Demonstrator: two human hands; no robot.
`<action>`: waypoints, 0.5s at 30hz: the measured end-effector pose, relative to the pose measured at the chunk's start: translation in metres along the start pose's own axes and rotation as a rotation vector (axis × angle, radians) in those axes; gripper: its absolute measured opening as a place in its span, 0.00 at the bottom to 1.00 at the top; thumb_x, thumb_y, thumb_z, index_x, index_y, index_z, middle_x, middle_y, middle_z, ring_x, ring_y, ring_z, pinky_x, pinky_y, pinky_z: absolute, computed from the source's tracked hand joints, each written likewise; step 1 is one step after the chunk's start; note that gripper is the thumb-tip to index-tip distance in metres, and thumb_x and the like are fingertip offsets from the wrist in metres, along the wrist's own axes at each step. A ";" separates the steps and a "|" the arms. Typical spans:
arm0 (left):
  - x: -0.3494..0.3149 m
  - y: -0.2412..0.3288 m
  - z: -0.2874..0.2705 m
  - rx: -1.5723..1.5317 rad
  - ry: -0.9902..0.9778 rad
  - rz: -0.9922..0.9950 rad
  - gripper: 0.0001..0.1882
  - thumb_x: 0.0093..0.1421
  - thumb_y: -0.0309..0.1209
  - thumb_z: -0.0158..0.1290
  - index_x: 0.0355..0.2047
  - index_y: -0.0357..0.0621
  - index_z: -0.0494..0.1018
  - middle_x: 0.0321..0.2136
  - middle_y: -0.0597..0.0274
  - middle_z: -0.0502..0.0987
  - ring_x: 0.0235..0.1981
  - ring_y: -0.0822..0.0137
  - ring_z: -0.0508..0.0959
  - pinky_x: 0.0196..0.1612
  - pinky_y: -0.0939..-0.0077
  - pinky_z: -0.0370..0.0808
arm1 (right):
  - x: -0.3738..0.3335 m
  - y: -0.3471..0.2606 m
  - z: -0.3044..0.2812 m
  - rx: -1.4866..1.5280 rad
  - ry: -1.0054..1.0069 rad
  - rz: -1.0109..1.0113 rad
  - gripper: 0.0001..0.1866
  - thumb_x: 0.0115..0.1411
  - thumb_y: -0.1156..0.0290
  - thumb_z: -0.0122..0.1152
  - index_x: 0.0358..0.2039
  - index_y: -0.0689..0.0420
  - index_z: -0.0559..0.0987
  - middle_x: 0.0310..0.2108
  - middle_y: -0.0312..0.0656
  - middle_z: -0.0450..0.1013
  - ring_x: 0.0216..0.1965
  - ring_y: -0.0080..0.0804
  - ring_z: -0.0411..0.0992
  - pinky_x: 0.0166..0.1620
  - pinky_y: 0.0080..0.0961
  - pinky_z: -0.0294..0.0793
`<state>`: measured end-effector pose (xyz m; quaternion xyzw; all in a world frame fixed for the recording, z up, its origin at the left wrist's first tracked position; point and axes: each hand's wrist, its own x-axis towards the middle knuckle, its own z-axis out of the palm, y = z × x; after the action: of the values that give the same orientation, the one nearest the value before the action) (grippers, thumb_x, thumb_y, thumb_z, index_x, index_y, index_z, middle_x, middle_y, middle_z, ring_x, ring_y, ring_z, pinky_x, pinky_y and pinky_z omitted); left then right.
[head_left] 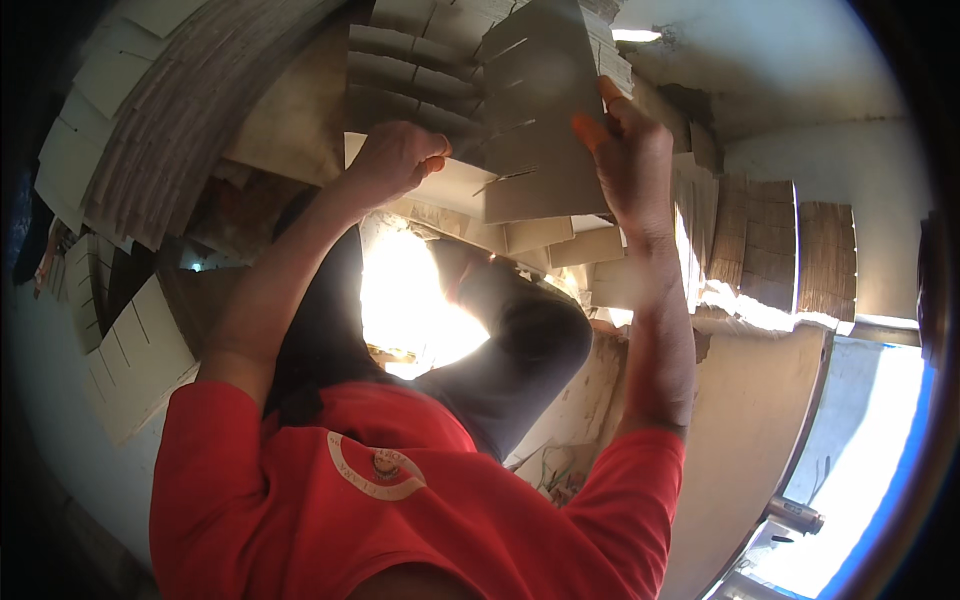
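Note:
My right hand [632,165] grips the right edge of a flat grey-brown cardboard sheet [545,125], thumb against its face. Short slits run in from the sheet's left edge. To its left, my left hand [398,160] is closed, fingertips pinched together; what they hold, if anything, cannot be made out. Orange covers show on fingertips of both hands. Below and behind the left hand lies a pale cardboard strip [455,188]. Beyond the hands, slotted cardboard pieces [410,75] stand in overlapping rows.
A long stack of cardboard pieces [190,120] curves along the left. More slotted sheets [135,360] lean at the lower left. Brown cardboard stacks [765,240] stand on the right, near a sunlit opening [850,440]. Bright light falls between my legs [520,340].

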<state>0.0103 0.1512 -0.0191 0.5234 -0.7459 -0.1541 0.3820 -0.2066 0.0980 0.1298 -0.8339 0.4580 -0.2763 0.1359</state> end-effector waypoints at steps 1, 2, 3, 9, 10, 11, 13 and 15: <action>-0.001 -0.001 0.001 0.004 0.005 0.009 0.07 0.48 0.24 0.59 0.29 0.37 0.76 0.26 0.51 0.78 0.29 0.54 0.78 0.32 0.66 0.74 | -0.003 0.004 0.004 0.023 0.026 -0.012 0.18 0.51 0.81 0.56 0.45 0.66 0.73 0.23 0.53 0.72 0.21 0.34 0.70 0.29 0.26 0.70; -0.002 -0.002 0.002 0.008 0.011 0.018 0.07 0.48 0.24 0.59 0.29 0.37 0.76 0.26 0.51 0.78 0.29 0.54 0.78 0.32 0.66 0.74 | -0.003 0.006 0.008 0.048 0.004 -0.016 0.18 0.51 0.81 0.56 0.45 0.66 0.73 0.23 0.54 0.72 0.22 0.34 0.71 0.29 0.26 0.70; -0.002 -0.002 0.002 0.012 0.006 0.006 0.07 0.48 0.24 0.59 0.29 0.37 0.76 0.26 0.51 0.78 0.29 0.54 0.78 0.32 0.66 0.73 | -0.003 0.007 0.011 0.073 -0.017 -0.020 0.18 0.52 0.81 0.56 0.45 0.67 0.73 0.24 0.55 0.72 0.22 0.33 0.72 0.30 0.27 0.71; 0.000 0.002 0.001 0.002 -0.020 -0.019 0.06 0.50 0.26 0.57 0.29 0.38 0.76 0.25 0.52 0.78 0.29 0.54 0.78 0.32 0.65 0.73 | 0.001 0.029 0.044 0.042 -0.156 -0.106 0.17 0.52 0.79 0.58 0.44 0.69 0.72 0.26 0.60 0.71 0.27 0.47 0.74 0.31 0.32 0.71; 0.001 0.002 0.001 0.005 -0.022 -0.017 0.06 0.50 0.26 0.56 0.29 0.39 0.76 0.24 0.53 0.78 0.28 0.54 0.78 0.32 0.64 0.73 | 0.005 0.032 0.050 0.008 -0.175 -0.157 0.17 0.52 0.79 0.58 0.44 0.70 0.72 0.26 0.61 0.71 0.28 0.51 0.73 0.31 0.33 0.70; 0.001 0.002 0.000 0.007 -0.025 -0.014 0.06 0.51 0.26 0.55 0.30 0.40 0.76 0.24 0.53 0.78 0.28 0.53 0.78 0.32 0.63 0.73 | 0.009 0.035 0.052 -0.008 -0.176 -0.163 0.18 0.52 0.78 0.58 0.44 0.69 0.71 0.26 0.61 0.71 0.29 0.53 0.73 0.31 0.34 0.70; 0.002 0.002 0.001 -0.001 -0.018 -0.047 0.06 0.50 0.26 0.57 0.29 0.38 0.76 0.26 0.52 0.78 0.29 0.54 0.78 0.32 0.64 0.73 | 0.013 0.033 0.058 -0.038 -0.178 -0.175 0.19 0.53 0.78 0.58 0.45 0.69 0.70 0.26 0.61 0.70 0.31 0.57 0.71 0.31 0.37 0.70; 0.002 0.000 0.000 -0.007 -0.009 -0.069 0.07 0.50 0.26 0.58 0.29 0.38 0.76 0.27 0.52 0.78 0.30 0.54 0.78 0.33 0.65 0.73 | 0.023 0.026 0.052 0.003 -0.269 -0.152 0.19 0.53 0.77 0.58 0.45 0.68 0.70 0.26 0.60 0.71 0.31 0.56 0.72 0.32 0.38 0.70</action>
<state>0.0097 0.1489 -0.0185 0.5468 -0.7285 -0.1724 0.3750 -0.1844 0.0636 0.0833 -0.8956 0.3707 -0.1722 0.1757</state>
